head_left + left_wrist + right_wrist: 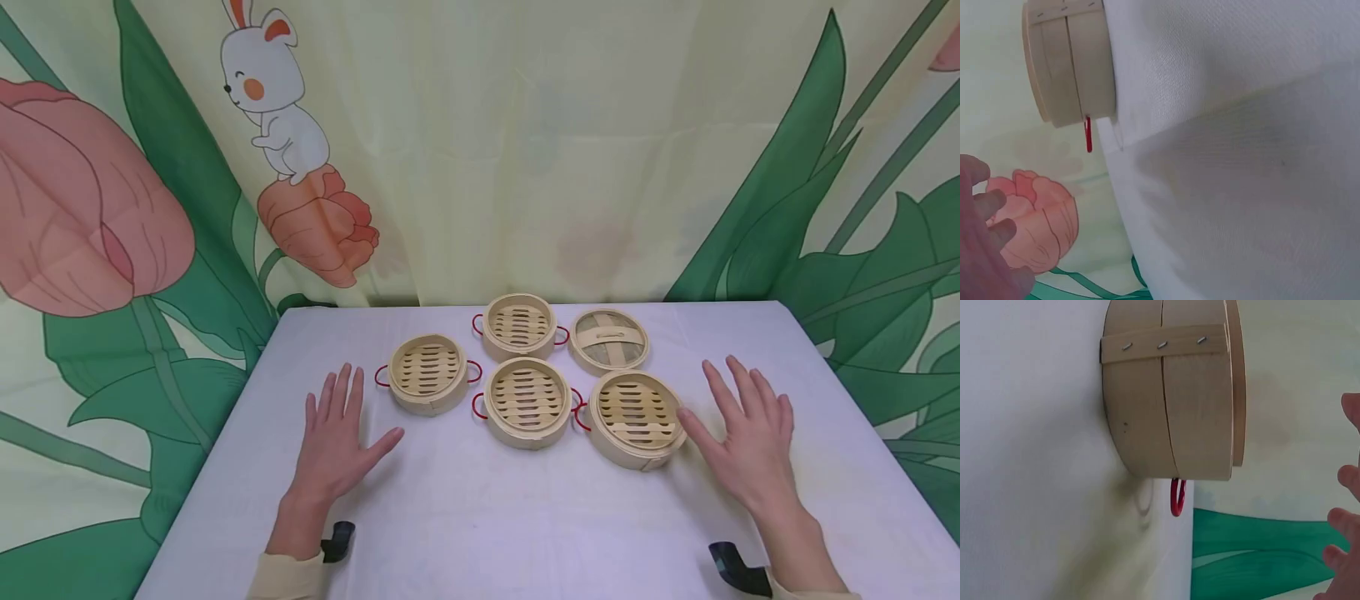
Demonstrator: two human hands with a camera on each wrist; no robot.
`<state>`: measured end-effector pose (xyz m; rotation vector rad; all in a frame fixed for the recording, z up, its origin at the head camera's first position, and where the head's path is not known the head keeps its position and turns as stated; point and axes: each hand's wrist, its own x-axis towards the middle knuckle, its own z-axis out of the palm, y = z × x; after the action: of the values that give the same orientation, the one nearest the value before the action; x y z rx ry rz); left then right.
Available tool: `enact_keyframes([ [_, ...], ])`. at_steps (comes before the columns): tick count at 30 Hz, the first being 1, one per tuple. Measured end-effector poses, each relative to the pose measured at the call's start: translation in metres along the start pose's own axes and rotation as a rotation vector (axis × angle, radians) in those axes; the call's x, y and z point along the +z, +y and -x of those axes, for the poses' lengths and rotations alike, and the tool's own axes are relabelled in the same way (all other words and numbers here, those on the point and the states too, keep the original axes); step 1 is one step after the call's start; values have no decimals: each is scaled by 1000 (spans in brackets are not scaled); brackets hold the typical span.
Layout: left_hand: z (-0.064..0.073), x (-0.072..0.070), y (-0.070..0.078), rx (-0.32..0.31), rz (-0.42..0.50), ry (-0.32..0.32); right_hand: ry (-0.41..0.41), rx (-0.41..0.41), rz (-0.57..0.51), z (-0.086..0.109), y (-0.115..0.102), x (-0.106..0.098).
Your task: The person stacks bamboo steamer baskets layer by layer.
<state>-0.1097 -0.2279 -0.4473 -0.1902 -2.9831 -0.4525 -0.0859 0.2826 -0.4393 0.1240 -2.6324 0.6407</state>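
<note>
Several small round bamboo steamer baskets with slatted floors and red side handles stand on a white-covered table. The left one (428, 373) is nearest to my left hand (333, 442), which hovers with fingers spread and holds nothing. Beside my right hand (750, 433) is the front right steamer basket (636, 419); the thumb tip overlaps its rim in the head view, and I cannot tell whether they touch. That hand's fingers are also spread. Another basket (528, 402) sits in the middle, with one (519, 326) behind it. A woven steamer lid (609, 340) lies at the back right.
The white tablecloth (480, 525) covers the table up to its back edge. Behind hangs a curtain (525, 150) printed with a rabbit, tulips and leaves. Black wrist-camera mounts (738, 568) stick out beside both wrists.
</note>
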Motion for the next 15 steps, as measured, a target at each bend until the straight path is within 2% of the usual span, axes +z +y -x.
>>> enact_keyframes([
  [15,-7,12,-1,31,113,96,-24,-40,-34,-10,-24,16],
])
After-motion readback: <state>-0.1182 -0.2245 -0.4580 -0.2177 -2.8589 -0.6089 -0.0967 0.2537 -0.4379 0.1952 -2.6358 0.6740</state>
